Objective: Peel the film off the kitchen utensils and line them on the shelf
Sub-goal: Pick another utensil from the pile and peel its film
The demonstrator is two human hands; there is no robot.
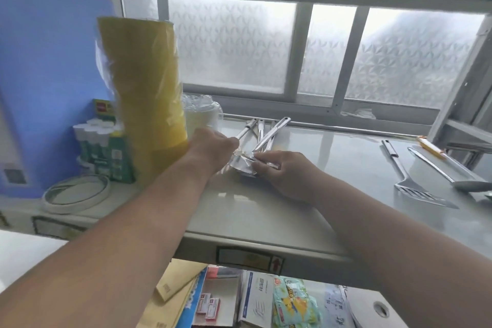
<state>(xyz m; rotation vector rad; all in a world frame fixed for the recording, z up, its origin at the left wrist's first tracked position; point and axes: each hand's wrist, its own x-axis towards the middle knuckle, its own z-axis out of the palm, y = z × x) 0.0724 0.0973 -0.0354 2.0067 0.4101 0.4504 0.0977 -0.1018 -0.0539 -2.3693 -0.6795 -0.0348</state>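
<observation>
step: peeling film off a bundle of steel utensils [262, 133], centre of frame, lying on the grey shelf [306, 194]
left hand [213, 148]: curled round the bundle where the handles meet the heads, pinning it down; fingertips hidden, so exact grip can't be confirmed
right hand [282, 170]: fingers pinched together on the crinkled clear film [246, 158] wrapped over the utensil heads
bundle state: handles fan out toward the window, upper centre; heads under the film between the two hands; count looks like three or four, can't tell exactly
done pile: slotted turner [415, 181] and a second long utensil [450, 170] lie side by side at right of frame, looks like bare metal, roughly parallel
progress: judging from that, two finished, this bundle pending
how to do it well: keep left hand clamping the handles so the bundle doesn't slide; pull film low and away from the left hand, not straight up; re-pinch close to the metal if it stretches
risk: film likely thin, may tear into strips; loose handles could skid on the smooth shelf
clutter: yellow wrapped stack [149, 82] just left of left hand, touching or nearly; keep elbow clear
next: lay peeled pieces beside the turner, same heading, apart from the bundle
</observation>
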